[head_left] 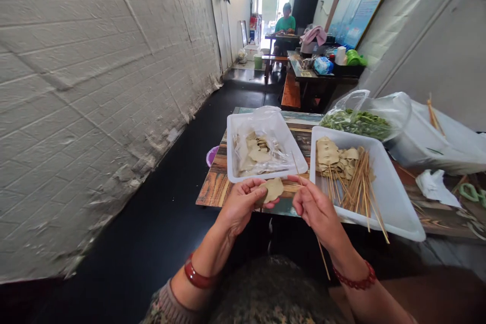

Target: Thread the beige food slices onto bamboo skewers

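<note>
My left hand pinches a flat beige slice of food between thumb and fingers. A thin wooden skewer runs through the grip of my right hand, its upper end slanting up beside the slice. The index finger of that hand stretches along the skewer. Just beyond my left hand is a white tub lined with clear plastic, with loose beige slices in it. To the right, a second white tub holds skewered slices and a heap of skewer sticks.
A bag of green vegetables lies behind the right tub. Crumpled tissue and green-handled scissors are at the table's right. A brick-patterned wall runs along the left. Farther back, a person in green sits at another table.
</note>
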The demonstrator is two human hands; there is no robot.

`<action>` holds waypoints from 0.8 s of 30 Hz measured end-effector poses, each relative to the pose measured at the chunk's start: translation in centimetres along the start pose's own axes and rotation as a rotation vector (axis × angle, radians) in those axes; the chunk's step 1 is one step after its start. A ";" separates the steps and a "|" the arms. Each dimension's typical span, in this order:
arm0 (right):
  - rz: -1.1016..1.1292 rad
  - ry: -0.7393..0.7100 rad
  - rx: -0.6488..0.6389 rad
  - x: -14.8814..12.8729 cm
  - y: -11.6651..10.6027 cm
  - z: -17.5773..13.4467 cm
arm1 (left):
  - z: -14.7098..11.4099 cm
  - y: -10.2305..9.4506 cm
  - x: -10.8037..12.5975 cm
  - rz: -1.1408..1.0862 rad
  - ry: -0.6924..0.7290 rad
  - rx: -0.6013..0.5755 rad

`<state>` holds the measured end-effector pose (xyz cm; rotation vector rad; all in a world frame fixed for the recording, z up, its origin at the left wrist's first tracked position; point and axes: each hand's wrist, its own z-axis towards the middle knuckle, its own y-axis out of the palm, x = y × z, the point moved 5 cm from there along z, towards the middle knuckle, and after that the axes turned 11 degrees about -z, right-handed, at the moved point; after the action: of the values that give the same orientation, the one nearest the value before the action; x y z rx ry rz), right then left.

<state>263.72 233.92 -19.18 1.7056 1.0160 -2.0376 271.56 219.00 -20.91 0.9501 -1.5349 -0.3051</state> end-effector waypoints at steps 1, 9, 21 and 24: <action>-0.015 0.002 -0.006 0.1 -0.1 -0.6 | 0.1 0.0 0.3 0.003 0.018 0.010; -0.048 -0.001 -0.119 1.9 1.6 -4.2 | 1.0 -0.2 1.2 0.034 0.119 0.044; -0.014 0.049 -0.142 2.8 2.2 -4.5 | 1.2 0.0 1.4 0.126 0.191 0.053; -0.018 0.053 -0.147 3.1 2.2 -4.5 | 1.2 0.2 1.5 0.139 0.199 0.057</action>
<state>267.61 236.10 -23.05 1.6883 1.1710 -1.8864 270.54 217.69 -19.98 0.8860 -1.4241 -0.0660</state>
